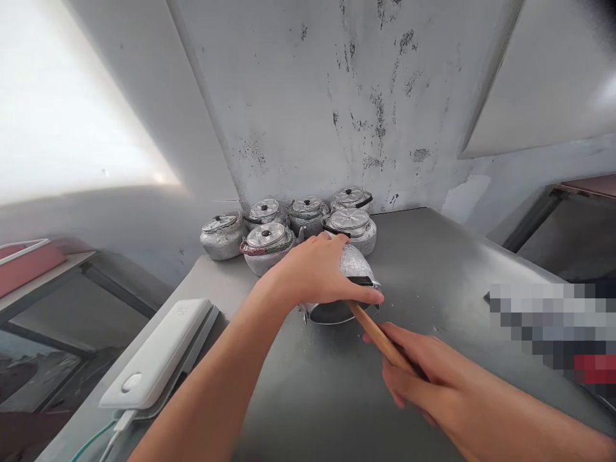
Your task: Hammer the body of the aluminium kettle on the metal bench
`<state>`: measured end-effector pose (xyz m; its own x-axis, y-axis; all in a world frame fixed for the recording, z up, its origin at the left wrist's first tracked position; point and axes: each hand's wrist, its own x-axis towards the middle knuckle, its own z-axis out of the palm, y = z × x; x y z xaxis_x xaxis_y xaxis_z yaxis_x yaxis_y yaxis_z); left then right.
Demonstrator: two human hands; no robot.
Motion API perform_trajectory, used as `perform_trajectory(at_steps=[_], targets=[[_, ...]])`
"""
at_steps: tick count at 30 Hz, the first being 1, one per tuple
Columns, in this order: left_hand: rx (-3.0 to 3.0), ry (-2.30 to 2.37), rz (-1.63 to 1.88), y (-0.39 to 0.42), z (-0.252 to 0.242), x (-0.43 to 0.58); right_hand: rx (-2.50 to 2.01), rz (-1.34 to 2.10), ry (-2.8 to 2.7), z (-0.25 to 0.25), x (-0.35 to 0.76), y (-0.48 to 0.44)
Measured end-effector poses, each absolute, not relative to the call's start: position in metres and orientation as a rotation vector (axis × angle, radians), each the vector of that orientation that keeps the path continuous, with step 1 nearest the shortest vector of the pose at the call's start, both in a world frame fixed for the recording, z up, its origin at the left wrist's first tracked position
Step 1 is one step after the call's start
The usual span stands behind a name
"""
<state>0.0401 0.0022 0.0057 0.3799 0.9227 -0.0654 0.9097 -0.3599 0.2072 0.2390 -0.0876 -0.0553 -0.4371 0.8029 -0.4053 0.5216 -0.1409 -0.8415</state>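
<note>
A dented silver metal kettle (357, 258) lies tipped on the table, its dark round mouth facing me. My left hand (317, 268) is closed over its top and side, the thumb stretched along the rim near a black handle grip. In my right hand (423, 366) is a wooden stick-like handle (375, 332), with the fingers wrapped round it. Its far end reaches into the kettle's mouth, so whatever is at that end is hidden. Just behind stand several lidded metal kettles, among them one with a red-wrapped handle (267, 246) and one at the right (350, 226).
A grey metal table (308, 398) lies under everything. At its left edge rests a white power bank (163, 353) with cables (118, 428), on a dark flat thing. A stained wall (337, 115) rises behind. A pixelated patch covers something at the right edge.
</note>
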Motion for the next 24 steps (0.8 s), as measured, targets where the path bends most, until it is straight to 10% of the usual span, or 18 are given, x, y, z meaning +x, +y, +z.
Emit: perform_trajectory(at_steps=[24], targets=[[2.475, 1.685, 0.092, 0.019, -0.002, 0.06, -1.398, 1.833, -1.381, -0.081, 0.227, -0.069]])
